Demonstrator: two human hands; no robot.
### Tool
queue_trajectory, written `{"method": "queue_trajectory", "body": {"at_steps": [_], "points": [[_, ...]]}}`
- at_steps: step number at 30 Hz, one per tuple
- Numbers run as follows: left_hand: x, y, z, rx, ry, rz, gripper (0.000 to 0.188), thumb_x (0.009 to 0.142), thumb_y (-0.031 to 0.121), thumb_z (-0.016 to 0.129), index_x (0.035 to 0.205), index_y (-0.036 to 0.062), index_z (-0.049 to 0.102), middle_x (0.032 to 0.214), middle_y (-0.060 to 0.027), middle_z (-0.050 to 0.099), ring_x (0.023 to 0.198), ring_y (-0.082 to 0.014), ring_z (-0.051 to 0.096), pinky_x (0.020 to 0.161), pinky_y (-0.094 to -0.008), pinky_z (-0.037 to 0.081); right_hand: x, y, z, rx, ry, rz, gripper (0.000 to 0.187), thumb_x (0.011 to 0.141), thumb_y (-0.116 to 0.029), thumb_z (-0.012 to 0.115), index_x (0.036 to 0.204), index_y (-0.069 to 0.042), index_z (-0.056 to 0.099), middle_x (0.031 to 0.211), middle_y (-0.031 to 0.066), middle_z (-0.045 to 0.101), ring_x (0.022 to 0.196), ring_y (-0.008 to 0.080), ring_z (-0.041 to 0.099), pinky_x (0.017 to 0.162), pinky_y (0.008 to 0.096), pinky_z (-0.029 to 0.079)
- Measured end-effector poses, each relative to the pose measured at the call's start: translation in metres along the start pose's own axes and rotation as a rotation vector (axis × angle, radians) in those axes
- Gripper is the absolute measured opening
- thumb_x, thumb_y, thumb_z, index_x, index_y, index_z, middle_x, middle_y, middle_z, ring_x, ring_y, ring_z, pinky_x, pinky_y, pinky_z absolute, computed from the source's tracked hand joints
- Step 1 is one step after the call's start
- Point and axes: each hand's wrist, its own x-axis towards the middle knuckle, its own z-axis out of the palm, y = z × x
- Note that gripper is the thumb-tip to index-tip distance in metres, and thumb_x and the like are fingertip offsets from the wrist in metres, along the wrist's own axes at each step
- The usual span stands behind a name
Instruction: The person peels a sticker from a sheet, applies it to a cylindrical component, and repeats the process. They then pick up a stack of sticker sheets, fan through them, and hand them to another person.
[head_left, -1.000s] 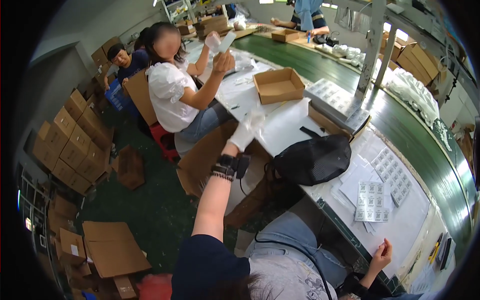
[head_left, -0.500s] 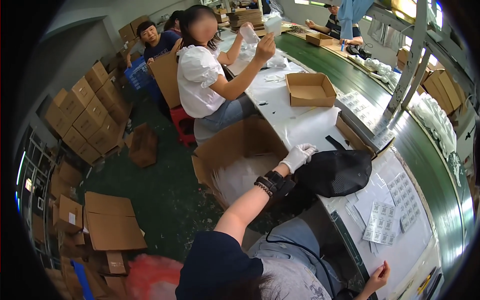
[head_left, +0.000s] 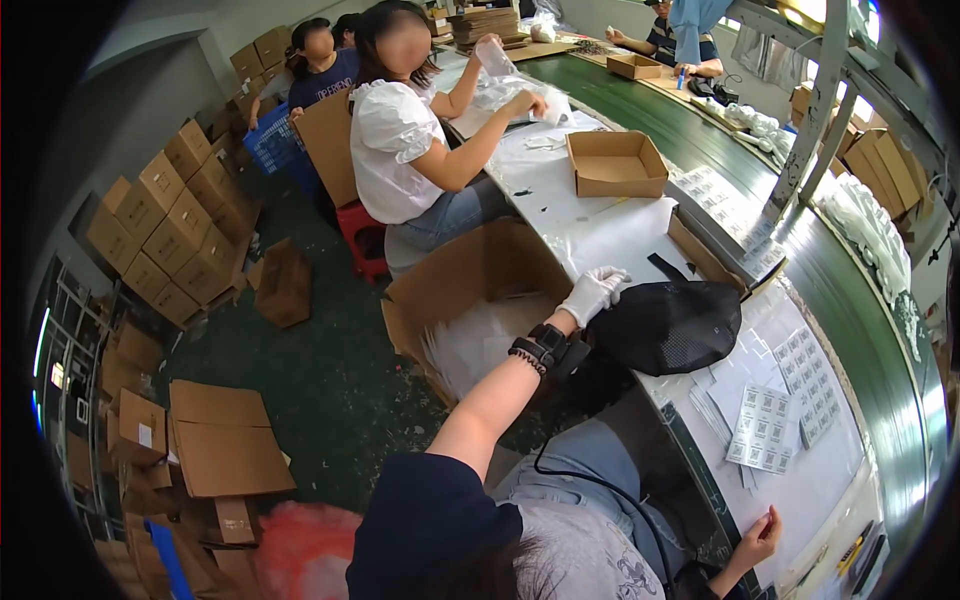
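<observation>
My left hand (head_left: 596,294), in a white glove, is closed at the upper left edge of a black mesh bag (head_left: 670,330), which lies on the white-covered worktable. Its fingertips press together at the bag's edge and are partly hidden. A dark watch-like band and a beaded bracelet circle that wrist. My bare right hand (head_left: 758,543) rests by the table's near edge, lower right, its fingers loosely curled and somewhat apart, with nothing visible in them. Between the bag and that hand lie sheets of square-code labels (head_left: 763,428) and white paper slips (head_left: 712,410).
An open carton (head_left: 440,290) of white sheets stands left of the table. Beyond it a co-worker sits on a red stool (head_left: 362,240). A shallow cardboard box (head_left: 617,165) sits farther up the table. A green conveyor (head_left: 800,270) runs along the right. A yellow cutter (head_left: 852,552) lies lower right.
The seated co-worker has lowered a raised hand toward the white bags on the table. Farther back, another person's head has turned. My two hands have hardly moved; the view has shifted slightly.
</observation>
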Motion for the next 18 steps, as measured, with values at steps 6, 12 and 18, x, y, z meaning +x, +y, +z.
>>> {"method": "queue_trajectory", "body": {"at_steps": [6, 12, 18], "points": [[-0.004, 0.0, -0.002, -0.024, -0.011, -0.003, 0.023, 0.091, 0.016, 0.045, 0.096, 0.0002, 0.061, 0.055, 0.0002, 0.051, 0.045, -0.0039, 0.04, 0.041, -0.0161, 0.032, 0.0, -0.008, -0.001, -0.011, -0.005, 0.001, 0.019, 0.085, -0.007, 0.051, 0.1, 0.0, 0.06, 0.087, 0.0093, 0.061, 0.075, 0.0152, 0.055, 0.069, 0.0255, 0.045], [-0.003, -0.003, -0.001, -0.055, -0.009, 0.003, 0.023, 0.091, 0.017, 0.046, 0.095, 0.0019, 0.062, 0.054, 0.0016, 0.051, 0.044, -0.0037, 0.039, 0.042, -0.0162, 0.032, -0.003, -0.006, -0.003, -0.014, 0.0, -0.015, 0.019, 0.085, -0.007, 0.051, 0.1, 0.0, 0.06, 0.087, 0.009, 0.06, 0.076, 0.014, 0.055, 0.068, 0.024, 0.045], [-0.003, -0.001, -0.003, -0.019, 0.009, 0.001, 0.023, 0.091, 0.016, 0.045, 0.095, 0.0005, 0.062, 0.054, 0.0005, 0.05, 0.044, -0.0036, 0.038, 0.04, -0.016, 0.03, -0.002, -0.011, 0.0, -0.002, 0.012, -0.036, 0.018, 0.085, -0.004, 0.05, 0.1, 0.001, 0.059, 0.086, 0.0083, 0.059, 0.072, 0.0135, 0.054, 0.064, 0.0241, 0.044]]}}
